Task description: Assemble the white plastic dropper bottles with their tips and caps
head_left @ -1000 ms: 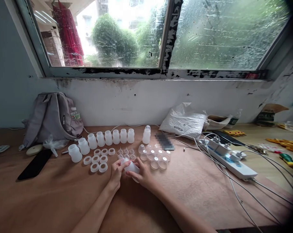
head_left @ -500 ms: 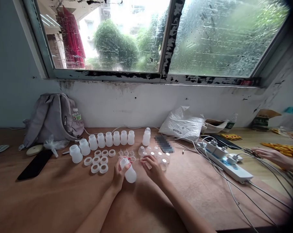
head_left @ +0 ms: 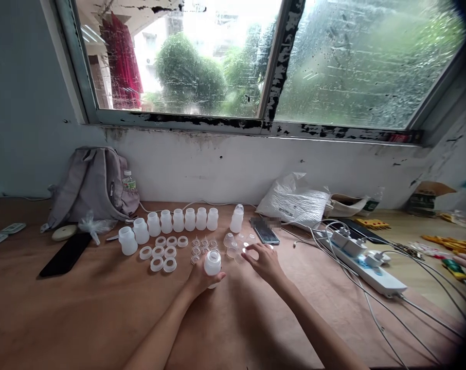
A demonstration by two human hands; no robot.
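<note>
My left hand (head_left: 202,276) has its grip wrapped round the bottle (head_left: 213,263), long axis roughly upright, mid-worktop (head_left: 82,318), with clear caps (head_left: 232,252) off to its right, nearer my right hand (head_left: 267,262), fingers bent low over them, thumb-forefinger gap narrow, can't tell if holding one.

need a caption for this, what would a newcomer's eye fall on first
The streaked window fills the top, with something red showing through at left. Then comes the row of white bottles on the table, left of centre. Nearer, the left hand holds another bottle, and the right hand is at the clear caps.
</note>
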